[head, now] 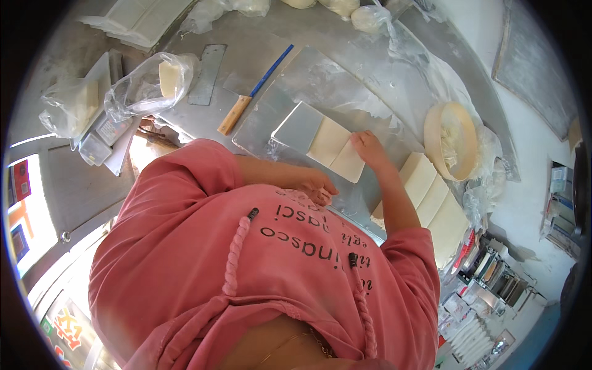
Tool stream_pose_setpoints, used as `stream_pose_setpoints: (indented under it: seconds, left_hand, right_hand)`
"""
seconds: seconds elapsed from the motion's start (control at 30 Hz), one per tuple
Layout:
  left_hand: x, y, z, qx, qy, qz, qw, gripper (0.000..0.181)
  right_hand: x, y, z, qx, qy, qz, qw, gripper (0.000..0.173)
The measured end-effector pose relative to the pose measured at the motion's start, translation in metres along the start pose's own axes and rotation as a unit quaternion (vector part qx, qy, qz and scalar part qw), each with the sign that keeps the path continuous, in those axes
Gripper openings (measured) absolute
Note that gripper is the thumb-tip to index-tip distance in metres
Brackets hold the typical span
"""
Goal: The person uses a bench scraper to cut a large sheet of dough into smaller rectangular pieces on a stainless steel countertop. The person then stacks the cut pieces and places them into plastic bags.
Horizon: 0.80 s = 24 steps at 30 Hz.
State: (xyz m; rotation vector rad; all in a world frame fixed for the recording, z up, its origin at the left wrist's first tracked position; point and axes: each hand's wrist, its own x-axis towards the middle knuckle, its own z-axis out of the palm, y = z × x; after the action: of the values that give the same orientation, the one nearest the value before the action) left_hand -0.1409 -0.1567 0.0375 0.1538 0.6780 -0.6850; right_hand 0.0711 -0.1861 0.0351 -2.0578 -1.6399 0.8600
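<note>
A low rectangular block with a grey metal-like top (298, 124) lies before me at a slant. Cream sheets, seemingly dough, (330, 142) cover its right part in two sections. The fingers of my right hand (367, 145) touch the sheets' upper right edge; whether they pinch it is unclear. My left hand (319, 186) is close to my chest, below the sheets and apart from them, its fingers bent; its palm is hidden. Stacked cream slabs (428, 192) stand beyond my right forearm. To the left lies a wooden-handled tool with a narrow blue blade (259, 90).
A round wooden hoop-like container (431, 141) holds pale pieces at the right. Clear plastic bags (145, 88) and a flat metal strip (207, 75) lie at the left. White plastic trays (138, 18) are at the upper left, and pale bagged lumps (370, 18) line the far edge.
</note>
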Motion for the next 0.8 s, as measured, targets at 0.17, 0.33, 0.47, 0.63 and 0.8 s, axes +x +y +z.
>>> stream_pose_setpoints:
  seconds: [0.17, 0.33, 0.47, 0.63, 0.8]
  left_hand:
    - [0.11, -0.014, -0.039, 0.374, 0.056, 0.397, 0.836, 0.012]
    - [0.121, 0.041, 0.015, 0.084, 0.161, 0.35, 0.919, 0.028]
    - [0.09, 0.105, 0.043, -0.183, 0.117, 0.257, 0.942, 0.038]
    - [0.051, 0.186, 0.059, -0.127, 0.108, 0.246, 0.955, 0.057]
    - [0.031, 0.229, 0.068, -0.17, 0.068, 0.241, 0.953, 0.063]
  right_hand:
    - [-0.025, 0.015, 0.0, -0.007, -0.006, 0.045, 0.999, 0.036]
    - [-0.004, 0.054, -0.023, 0.029, -0.022, 0.041, 0.999, 0.034]
    - [0.055, 0.088, -0.054, -0.033, 0.016, 0.04, 0.999, 0.034]
    - [0.114, 0.099, -0.091, 0.186, -0.011, 0.197, 0.963, 0.041]
    - [0.135, 0.102, -0.117, 0.216, -0.035, 0.259, 0.941, 0.038]
